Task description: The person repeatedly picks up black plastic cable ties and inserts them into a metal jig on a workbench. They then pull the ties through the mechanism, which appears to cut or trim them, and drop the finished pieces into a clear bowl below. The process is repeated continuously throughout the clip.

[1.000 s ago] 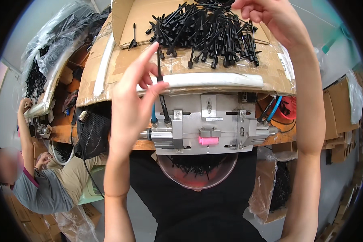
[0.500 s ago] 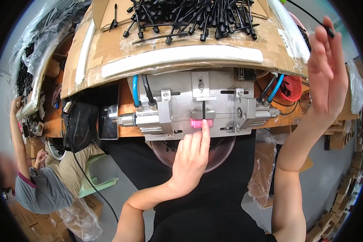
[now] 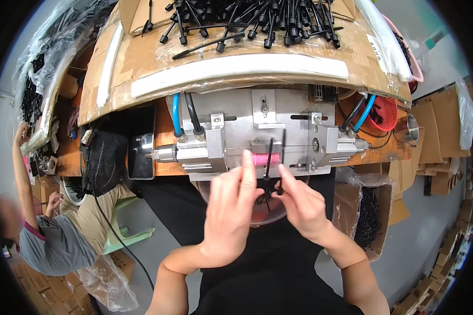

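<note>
A metal clamping fixture (image 3: 242, 113) lies in front of me, with a pink block (image 3: 265, 158) at its middle. My left hand (image 3: 228, 212) is just at the near left of the block, its index finger stretched out and holding nothing that I can see. Beside that fingertip a thin black rod (image 3: 269, 160) crosses the pink block, tilted, its lower end over the bowl. At the near right of the block, my right hand (image 3: 305, 207) pinches a second black rod with a thick end (image 3: 283, 149), pointing away from me and slightly blurred.
Below the fixture sits a translucent bowl (image 3: 268, 218) with black parts. Behind it, black rods with thick ends (image 3: 268, 39) pile on cardboard (image 3: 157, 63). A red basket (image 3: 386, 118) and metal cup (image 3: 407, 128) stand right; a co-worker (image 3: 58, 236) sits left.
My right hand has swung down from the upper right to the fixture with its rod. My left index finger has come off the rod in the fixture, which now leans toward me.
</note>
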The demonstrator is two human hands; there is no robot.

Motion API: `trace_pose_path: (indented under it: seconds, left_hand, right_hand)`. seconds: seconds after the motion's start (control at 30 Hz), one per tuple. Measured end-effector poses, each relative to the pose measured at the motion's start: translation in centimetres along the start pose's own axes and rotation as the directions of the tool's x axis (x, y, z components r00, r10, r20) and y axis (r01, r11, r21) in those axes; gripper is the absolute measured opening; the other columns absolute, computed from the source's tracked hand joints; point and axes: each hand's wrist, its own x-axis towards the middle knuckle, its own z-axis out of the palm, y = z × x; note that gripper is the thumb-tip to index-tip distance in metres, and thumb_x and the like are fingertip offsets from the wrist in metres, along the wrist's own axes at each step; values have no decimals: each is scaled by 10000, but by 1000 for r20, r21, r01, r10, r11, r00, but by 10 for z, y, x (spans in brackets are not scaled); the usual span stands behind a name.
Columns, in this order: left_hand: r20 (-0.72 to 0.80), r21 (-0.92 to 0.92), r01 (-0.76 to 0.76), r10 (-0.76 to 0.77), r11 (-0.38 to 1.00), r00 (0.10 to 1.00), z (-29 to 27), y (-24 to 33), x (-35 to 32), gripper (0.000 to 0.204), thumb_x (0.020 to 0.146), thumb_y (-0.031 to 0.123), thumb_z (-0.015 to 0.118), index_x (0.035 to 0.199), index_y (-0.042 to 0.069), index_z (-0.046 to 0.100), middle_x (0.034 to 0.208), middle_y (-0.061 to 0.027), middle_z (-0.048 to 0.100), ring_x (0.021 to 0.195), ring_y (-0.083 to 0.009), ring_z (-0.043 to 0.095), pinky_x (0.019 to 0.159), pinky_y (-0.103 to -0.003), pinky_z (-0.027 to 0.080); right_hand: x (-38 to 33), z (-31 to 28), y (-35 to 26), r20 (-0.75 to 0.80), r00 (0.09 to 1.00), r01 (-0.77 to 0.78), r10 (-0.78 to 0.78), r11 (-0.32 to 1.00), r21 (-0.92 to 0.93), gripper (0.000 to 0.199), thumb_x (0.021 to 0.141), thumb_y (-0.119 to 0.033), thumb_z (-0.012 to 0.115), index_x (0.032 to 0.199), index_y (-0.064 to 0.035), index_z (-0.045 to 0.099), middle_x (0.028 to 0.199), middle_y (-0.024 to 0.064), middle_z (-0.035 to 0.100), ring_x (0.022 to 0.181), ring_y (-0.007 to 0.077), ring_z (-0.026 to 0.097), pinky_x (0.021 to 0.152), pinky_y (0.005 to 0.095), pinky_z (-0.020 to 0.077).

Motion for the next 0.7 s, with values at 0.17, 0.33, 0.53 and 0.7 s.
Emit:
trace_pose_path:
  seconds: [0.17,0.33,0.53,0.7]
  left_hand:
    - [-39,58,30,-28,998,999,-21,-7,7,761,717,-32,754,1414,-46,448,1067,-128,564,913,-286,529,808,-373,457]
    - [-102,71,-27,34,997,994,-36,-18,37,742,736,-30,744,1419,-23,455,1025,-132,555,881,-291,518,805,-391,448]
    - [-323,305,-123,224,944,919,-24,-44,168,297,831,261,729,948,20,600,889,-132,600,878,-317,573,776,-400,461]
    - [-133,274,-112,153,955,979,-38,-68,178,290,811,235,743,931,22,587,902,-119,594,915,-285,579,808,-404,478]
  right_hand:
    - [3,22,5,57,998,-27,25,999,34,673,767,50,729,1390,54,474,672,91,513,596,215,546,571,357,468]
    - [8,19,7,65,998,-26,23,999,34,678,772,7,744,1397,16,482,691,88,525,613,218,565,568,360,472]
    - [53,-29,-9,117,993,44,-30,992,-119,528,761,-155,791,1247,-43,618,759,67,588,592,220,582,514,332,472]
    - [153,-58,1,-104,947,260,-306,912,-317,240,783,-6,733,1017,-25,680,761,94,623,638,246,616,555,328,486]
